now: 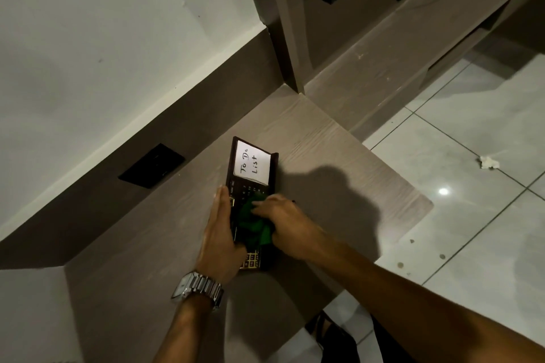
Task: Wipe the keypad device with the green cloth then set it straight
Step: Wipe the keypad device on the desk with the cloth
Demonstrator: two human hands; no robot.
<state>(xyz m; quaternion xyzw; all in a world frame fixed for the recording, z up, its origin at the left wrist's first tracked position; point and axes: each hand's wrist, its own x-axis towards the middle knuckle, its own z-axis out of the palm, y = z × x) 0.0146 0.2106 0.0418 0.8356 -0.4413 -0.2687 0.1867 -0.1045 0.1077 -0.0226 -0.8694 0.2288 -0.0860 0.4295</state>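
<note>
A dark, long keypad device [256,262] lies on the wooden desk [324,156], with a white "To Do List" note [251,164] at its far end and gold keys at its near end. My left hand [219,240], a metal watch on its wrist, lies flat along the device's left edge and steadies it. My right hand [287,225] presses a bunched green cloth [253,225] onto the middle of the keypad. The cloth hides most of the middle keys.
A black wall socket plate [152,165] sits on the brown backsplash to the left. A cabinet post [290,38] rises behind the desk. To the right the desk ends above a tiled floor with a paper scrap [488,162].
</note>
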